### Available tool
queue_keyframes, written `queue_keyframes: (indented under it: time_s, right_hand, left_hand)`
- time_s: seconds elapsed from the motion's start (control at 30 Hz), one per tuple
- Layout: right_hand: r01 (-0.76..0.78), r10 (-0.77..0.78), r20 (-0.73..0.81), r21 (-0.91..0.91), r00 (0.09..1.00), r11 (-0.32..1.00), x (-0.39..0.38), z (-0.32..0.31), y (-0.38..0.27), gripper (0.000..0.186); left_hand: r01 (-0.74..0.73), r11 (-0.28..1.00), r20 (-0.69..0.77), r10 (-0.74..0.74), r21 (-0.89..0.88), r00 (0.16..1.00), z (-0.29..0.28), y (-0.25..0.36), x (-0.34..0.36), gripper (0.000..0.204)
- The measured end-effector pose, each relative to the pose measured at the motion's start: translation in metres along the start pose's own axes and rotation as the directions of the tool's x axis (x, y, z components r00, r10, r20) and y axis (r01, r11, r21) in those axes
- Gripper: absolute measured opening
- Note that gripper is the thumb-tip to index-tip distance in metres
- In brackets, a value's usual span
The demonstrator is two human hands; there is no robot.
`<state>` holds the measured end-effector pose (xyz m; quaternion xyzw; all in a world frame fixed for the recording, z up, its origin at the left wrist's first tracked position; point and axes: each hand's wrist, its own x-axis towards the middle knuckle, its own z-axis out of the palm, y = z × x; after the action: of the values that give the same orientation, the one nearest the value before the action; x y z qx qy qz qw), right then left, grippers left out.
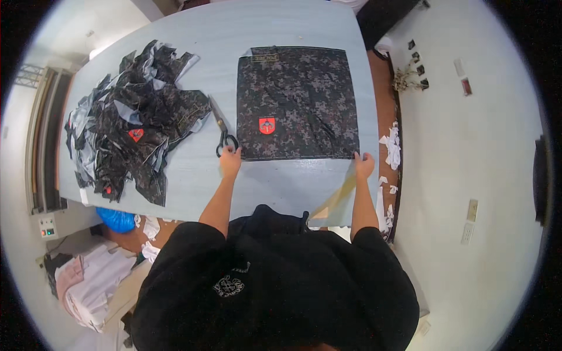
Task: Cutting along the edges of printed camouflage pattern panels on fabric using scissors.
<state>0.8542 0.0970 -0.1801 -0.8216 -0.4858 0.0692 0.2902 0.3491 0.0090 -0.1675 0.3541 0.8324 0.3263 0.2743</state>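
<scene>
A dark camouflage fabric panel (298,93), nearly square, lies spread on the pale table (281,187). It carries a red shield-shaped emblem (267,126) at lower left and a small label near its far edge. My left hand (230,164) pinches the panel's near left corner, while my right hand (364,167) pinches the near right corner. Creases run across the cloth toward the right corner. Black-handled scissors (221,126) lie just left of the panel, blades pointing away, their handles close to my left hand.
Cut camouflage pieces are heaped in a pile (137,111) on the table's left side. A yellowish strip (336,199) lies near the front edge by my right forearm. White scraps (392,149) litter the floor on the right. A roller machine (50,140) stands left, with a blue bag (115,220) below.
</scene>
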Motion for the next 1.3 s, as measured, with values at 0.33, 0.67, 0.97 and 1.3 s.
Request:
queue_keyframes:
  time_s: [0.33,0.67,0.97,1.3]
  right_hand:
    - [-0.096,0.069,0.171,0.154,0.983,0.983,-0.013,0.001,0.022,0.026]
    - [-0.181,0.079,0.251,0.416,0.965,0.891,-0.028,0.010,0.050,0.024]
    - [-0.135,0.026,0.286,0.367,0.958,0.920,-0.060,0.006,0.056,0.024]
    - [-0.376,0.205,0.426,0.370,0.881,0.849,-0.084,-0.003,0.055,0.016]
  left_hand:
    - [-0.029,0.891,0.024,0.020,0.453,0.999,-0.044,-0.025,-0.048,0.034]
    - [0.095,0.885,-0.024,-0.094,0.456,0.995,-0.129,-0.117,-0.144,0.037]
    - [-0.119,0.737,-0.250,0.370,0.665,0.895,-0.161,-0.122,-0.153,0.047]
    - [-0.201,0.693,0.022,0.259,0.693,0.966,-0.211,-0.189,-0.117,0.035]
